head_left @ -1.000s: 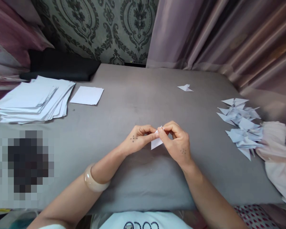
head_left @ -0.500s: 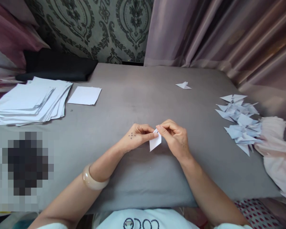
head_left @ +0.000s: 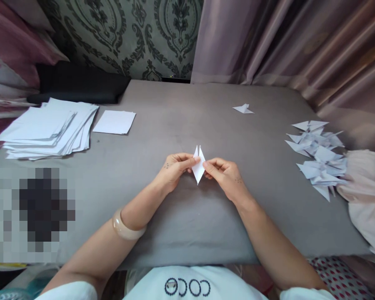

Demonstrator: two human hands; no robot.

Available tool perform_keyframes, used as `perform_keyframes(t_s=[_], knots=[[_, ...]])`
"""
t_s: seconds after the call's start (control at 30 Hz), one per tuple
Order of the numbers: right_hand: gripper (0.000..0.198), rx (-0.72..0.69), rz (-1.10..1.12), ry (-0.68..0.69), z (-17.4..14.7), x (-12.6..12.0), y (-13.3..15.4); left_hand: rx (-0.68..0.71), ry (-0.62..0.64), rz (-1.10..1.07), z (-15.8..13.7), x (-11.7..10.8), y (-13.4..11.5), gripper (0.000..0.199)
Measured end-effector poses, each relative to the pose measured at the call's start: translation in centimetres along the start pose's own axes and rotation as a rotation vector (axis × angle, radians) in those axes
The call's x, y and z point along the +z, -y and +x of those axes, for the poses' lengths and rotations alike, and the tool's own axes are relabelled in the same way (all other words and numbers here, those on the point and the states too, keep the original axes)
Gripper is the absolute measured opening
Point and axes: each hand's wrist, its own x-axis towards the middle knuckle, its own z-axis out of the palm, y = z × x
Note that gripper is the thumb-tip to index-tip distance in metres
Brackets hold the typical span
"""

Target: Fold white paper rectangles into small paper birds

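A small folded white paper (head_left: 198,171) is held upright above the middle of the table. It is diamond-shaped, with two narrow points parted by a slit at the top and one point at the bottom. My left hand (head_left: 178,168) pinches its left edge, thumb on the front face. On the other edge, my right hand (head_left: 223,173) grips it between thumb and fingers. Part of the fingers of both hands is hidden behind the paper and the thumbs.
A grey cloth covers the table (head_left: 175,116). Large white sheets (head_left: 50,129) are stacked at the left, beside smaller square paper (head_left: 114,122). A single folded paper bird (head_left: 244,109) lies at the back right. Several more folded papers (head_left: 321,154) are heaped at the right near pale fabric (head_left: 362,187).
The folded paper has turned from a slant to upright, its two split points now showing at the top. Both hands have shifted slightly; my right hand now grips the paper's right edge.
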Motion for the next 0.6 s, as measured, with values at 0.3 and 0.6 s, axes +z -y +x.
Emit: perform_keyframes(t_s=[0.3,0.6], knots=[[0.024,-0.037,-0.044,-0.100,0.31,-0.23,-0.50,-0.003,0.067,0.005,0.05,-0.20,-0.08,0.026],[0.026,-0.012,-0.036,-0.147,0.56,-0.16,-0.93,0.007,0.003,0.074,0.11,-0.41,0.02,0.023]])
